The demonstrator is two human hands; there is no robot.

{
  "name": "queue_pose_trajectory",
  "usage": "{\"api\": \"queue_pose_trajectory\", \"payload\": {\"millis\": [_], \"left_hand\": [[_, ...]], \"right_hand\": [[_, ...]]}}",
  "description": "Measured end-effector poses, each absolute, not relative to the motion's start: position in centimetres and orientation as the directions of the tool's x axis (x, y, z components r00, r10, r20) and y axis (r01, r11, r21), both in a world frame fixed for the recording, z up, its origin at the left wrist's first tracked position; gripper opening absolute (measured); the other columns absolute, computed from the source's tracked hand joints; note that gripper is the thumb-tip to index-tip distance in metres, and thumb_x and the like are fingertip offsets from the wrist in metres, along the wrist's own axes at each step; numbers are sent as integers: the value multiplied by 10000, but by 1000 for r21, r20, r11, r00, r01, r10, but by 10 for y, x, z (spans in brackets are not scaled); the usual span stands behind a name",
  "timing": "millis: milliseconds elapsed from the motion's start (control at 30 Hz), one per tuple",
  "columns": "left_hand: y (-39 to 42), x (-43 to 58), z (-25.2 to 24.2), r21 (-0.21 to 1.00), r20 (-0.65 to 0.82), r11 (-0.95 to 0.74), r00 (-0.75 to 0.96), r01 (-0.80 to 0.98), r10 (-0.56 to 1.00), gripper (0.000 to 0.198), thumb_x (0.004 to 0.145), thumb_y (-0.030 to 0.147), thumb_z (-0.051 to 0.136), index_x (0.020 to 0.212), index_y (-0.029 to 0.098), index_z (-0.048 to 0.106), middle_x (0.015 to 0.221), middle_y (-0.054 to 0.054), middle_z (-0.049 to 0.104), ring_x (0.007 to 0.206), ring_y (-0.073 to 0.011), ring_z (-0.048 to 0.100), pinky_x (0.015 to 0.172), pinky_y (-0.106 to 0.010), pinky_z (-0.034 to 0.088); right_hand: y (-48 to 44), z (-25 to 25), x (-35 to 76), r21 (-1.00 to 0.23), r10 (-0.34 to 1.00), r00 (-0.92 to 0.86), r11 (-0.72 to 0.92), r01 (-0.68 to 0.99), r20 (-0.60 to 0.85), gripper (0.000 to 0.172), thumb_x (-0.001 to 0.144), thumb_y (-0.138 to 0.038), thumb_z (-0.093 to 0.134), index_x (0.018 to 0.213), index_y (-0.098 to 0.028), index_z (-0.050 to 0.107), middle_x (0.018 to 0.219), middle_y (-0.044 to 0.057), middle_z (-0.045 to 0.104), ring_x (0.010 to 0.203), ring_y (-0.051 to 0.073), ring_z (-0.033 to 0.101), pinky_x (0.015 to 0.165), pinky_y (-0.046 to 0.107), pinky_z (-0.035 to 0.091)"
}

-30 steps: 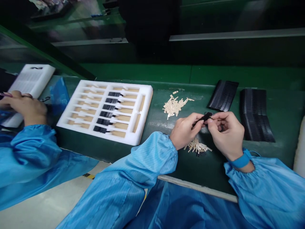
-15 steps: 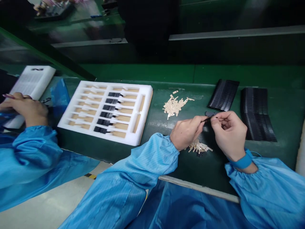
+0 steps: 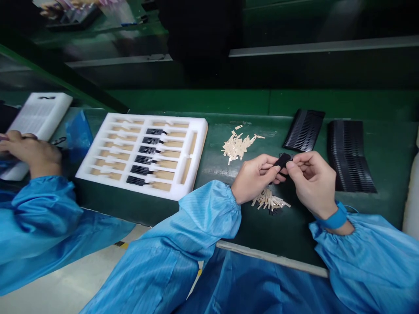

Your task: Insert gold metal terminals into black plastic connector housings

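Note:
A small flat black part (image 3: 282, 163) is pinched between the thumb and fingers of my left hand (image 3: 257, 175). My right hand (image 3: 312, 183), with a blue band at the wrist, has its thumb and forefinger closed at the right end of that part; whether it grips the part or some tiny piece on it is hidden. Just below the hands lies a pile of thin pale strips (image 3: 270, 199) with a few dark bits among them. Beyond my left hand is a second heap of pale flat pieces (image 3: 238, 145).
Left of the heap sits a white foam tray (image 3: 199, 152) with several black parts in its slots. Two stacks of black slotted parts, one upper (image 3: 303, 130) and one right (image 3: 348, 157), lie at right. A co-worker's hand (image 3: 32, 152) is by another foam block (image 3: 49, 113) far left.
My left hand has turned the black part so its broad face shows, where before only a thin edge did. My right hand stays close against it. The view has shifted slightly.

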State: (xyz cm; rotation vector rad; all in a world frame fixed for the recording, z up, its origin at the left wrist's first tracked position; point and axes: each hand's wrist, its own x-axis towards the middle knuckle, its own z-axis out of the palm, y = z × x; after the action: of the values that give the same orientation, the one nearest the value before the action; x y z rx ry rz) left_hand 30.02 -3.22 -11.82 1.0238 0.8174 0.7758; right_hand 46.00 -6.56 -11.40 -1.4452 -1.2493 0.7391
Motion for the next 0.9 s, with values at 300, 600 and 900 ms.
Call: {"api": "queue_pose_trajectory", "payload": {"millis": [300,600,900], "left_hand": [[-31,293,-121,980,-56,145,508,-136,860,321,951,424,709,1084,139,644,981,-99,786,821,-122,754,773,-238,619],[-24,287,-106,844,-209,487,699,-224,683,495,888,550,749,1099,155,539,854,-49,750,577,-110,681,531,-217,545],[-24,286,-102,731,-283,632,728,-257,624,477,858,495,794,1057,203,474,735,60,629,437,-59,542,417,-169,408]], "right_hand": [[-60,-111,467,-966,964,228,77,247,135,160,872,-321,764,859,-220,641,718,-12,658,596,137,670,525,246,511],[-58,-101,481,-999,999,-38,7,-44,9,296,883,-462,810,928,-223,643,647,-38,598,500,87,531,477,214,435],[-66,-103,466,-996,999,-48,16,-92,21,271,919,-420,782,974,-234,593,710,-11,666,583,123,629,541,241,484]]}}
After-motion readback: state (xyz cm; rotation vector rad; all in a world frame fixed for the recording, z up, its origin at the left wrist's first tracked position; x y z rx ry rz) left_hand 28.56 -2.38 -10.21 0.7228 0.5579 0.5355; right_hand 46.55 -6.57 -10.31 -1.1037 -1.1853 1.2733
